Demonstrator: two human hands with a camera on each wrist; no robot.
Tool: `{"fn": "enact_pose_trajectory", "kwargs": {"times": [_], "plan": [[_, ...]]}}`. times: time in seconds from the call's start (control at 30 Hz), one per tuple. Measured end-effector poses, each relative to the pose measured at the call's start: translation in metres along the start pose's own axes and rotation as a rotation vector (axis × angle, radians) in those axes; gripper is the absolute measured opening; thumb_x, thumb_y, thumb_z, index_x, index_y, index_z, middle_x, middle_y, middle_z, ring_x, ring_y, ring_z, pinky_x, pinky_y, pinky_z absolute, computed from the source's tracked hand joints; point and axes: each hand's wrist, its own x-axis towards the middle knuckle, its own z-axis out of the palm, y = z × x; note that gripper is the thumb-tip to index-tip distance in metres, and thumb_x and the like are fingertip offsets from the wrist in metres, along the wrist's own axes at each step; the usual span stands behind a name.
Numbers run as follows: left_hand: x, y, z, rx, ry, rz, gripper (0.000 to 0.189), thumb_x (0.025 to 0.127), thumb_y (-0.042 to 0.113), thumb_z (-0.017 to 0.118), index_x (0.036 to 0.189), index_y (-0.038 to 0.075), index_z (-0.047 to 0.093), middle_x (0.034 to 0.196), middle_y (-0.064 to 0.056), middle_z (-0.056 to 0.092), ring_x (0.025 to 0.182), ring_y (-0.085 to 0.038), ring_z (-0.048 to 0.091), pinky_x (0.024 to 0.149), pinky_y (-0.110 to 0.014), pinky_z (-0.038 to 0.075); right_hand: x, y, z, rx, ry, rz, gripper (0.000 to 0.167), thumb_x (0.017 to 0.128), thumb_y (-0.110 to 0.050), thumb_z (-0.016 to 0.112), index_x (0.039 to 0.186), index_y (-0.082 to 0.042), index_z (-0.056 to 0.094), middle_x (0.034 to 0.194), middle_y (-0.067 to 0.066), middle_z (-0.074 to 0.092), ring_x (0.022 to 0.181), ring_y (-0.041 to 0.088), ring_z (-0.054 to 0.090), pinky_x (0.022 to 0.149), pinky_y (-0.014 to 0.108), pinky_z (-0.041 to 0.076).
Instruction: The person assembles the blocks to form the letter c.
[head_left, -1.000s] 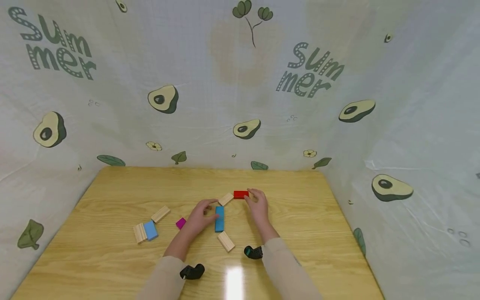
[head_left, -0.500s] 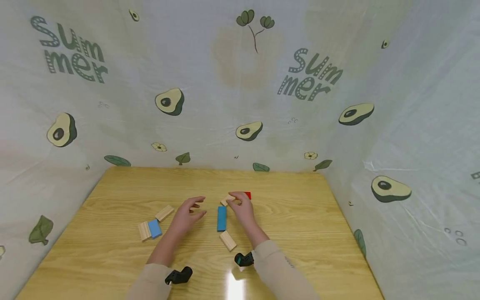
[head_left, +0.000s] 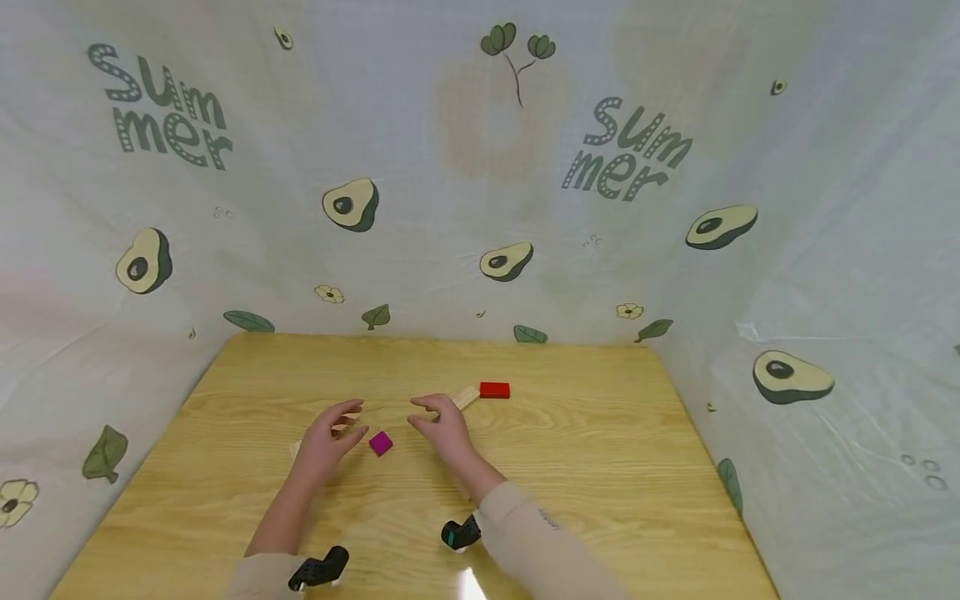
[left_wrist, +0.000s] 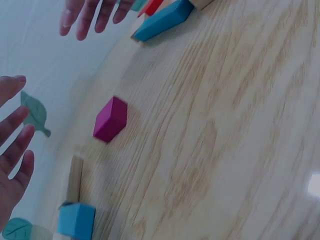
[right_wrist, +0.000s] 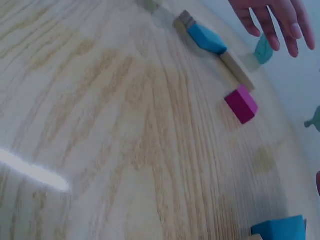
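Note:
My left hand hovers over the left block group, fingers loosely bent and holding nothing. My right hand is likewise relaxed, with nothing in its grasp. Between them on the table lies a magenta block. Under the left hand, mostly hidden in the head view, are a light blue block and a plain wooden block, end to end. A longer blue block shows in the left wrist view, but the right arm covers it in the head view. Beyond the right hand, a plain wooden block meets a red block.
The wooden table is bordered at the back and sides by a hanging cloth printed with avocados. Another wooden block adjoins the light blue one in the right wrist view. A bright reflection lies near the front.
Both hands have moved left: the left from beside the long blue block, the right from the red block. The magenta block, hidden half a second ago, shows again between them.

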Motion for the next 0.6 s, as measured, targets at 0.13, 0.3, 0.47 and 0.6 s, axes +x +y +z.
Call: {"fn": "enact_pose_trajectory", "kwargs": {"times": [0.13, 0.3, 0.47, 0.6], "plan": [[-0.008, -0.008, -0.014, 0.034, 0.004, -0.011, 0.051, 0.094, 0.017, 0.067, 0.140, 0.004, 0.050, 0.131, -0.018, 0.054, 0.113, -0.034, 0.051, 0.091, -0.051, 0.044, -0.001, -0.007, 0.017, -0.006, -0.046, -0.002, 0.030, 0.090, -0.017, 0.072, 0.119, -0.006, 0.070, 0.116, 0.001, 0.061, 0.107, 0.029, 0.054, 0.082, 0.027, 0.049], [-0.016, -0.018, -0.030, 0.058, 0.019, -0.032, 0.052, 0.094, 0.014, 0.067, 0.141, 0.002, 0.047, 0.131, -0.019, 0.054, 0.113, -0.036, 0.051, 0.091, -0.051, 0.043, -0.003, -0.021, 0.040, 0.028, -0.122, 0.037, 0.030, 0.090, -0.013, 0.072, 0.118, -0.005, 0.070, 0.113, 0.003, 0.060, 0.102, 0.028, 0.058, 0.076, 0.025, 0.050], [-0.020, -0.027, -0.046, 0.074, 0.048, -0.046, 0.052, 0.095, 0.014, 0.066, 0.141, 0.001, 0.046, 0.131, -0.021, 0.054, 0.113, -0.037, 0.052, 0.089, -0.049, 0.042, -0.005, -0.031, 0.062, 0.059, -0.176, 0.059, 0.030, 0.087, -0.013, 0.075, 0.116, -0.007, 0.071, 0.111, 0.009, 0.061, 0.088, 0.017, 0.059, 0.069, 0.022, 0.051], [-0.024, -0.033, -0.055, 0.088, 0.061, -0.066, 0.053, 0.096, 0.019, 0.064, 0.142, 0.002, 0.045, 0.132, -0.022, 0.054, 0.114, -0.038, 0.052, 0.089, -0.050, 0.043, -0.005, -0.034, 0.074, 0.033, -0.217, 0.049, 0.031, 0.088, -0.014, 0.074, 0.118, -0.008, 0.070, 0.112, 0.005, 0.061, 0.095, 0.017, 0.058, 0.074, 0.023, 0.050]]}}
